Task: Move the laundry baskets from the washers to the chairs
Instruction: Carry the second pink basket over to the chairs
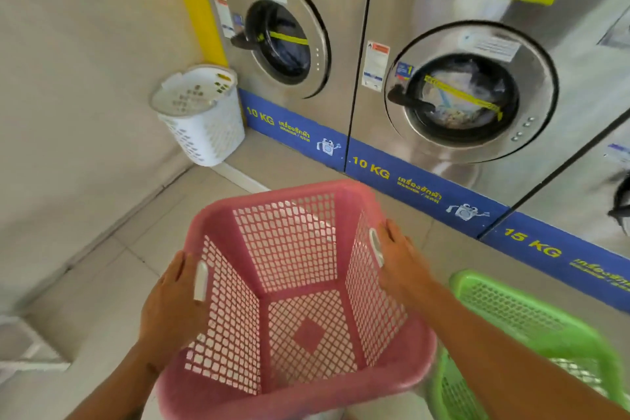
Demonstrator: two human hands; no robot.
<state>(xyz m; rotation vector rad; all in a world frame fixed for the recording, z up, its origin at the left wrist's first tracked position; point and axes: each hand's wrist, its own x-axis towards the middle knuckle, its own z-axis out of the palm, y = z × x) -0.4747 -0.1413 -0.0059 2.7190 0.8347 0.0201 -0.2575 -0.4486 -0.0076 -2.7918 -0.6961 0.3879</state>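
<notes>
The left hand (170, 303) gripped the left rim of the empty pink perforated plastic laundry basket (300, 310), fingers curled at its white handle slot; the right hand (399, 259) clasped the right rim likewise. The basket was held low in the centre. At four o'clock a green plastic mesh basket (531, 334) sat just beside it. At eleven o'clock a white round plastic hamper (204, 119) stood on the tiled floor (95, 276) beside the steel front-loading washers (460, 85).

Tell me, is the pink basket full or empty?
Empty. The pink basket shows only its bare mesh bottom and walls, nothing inside.
</notes>
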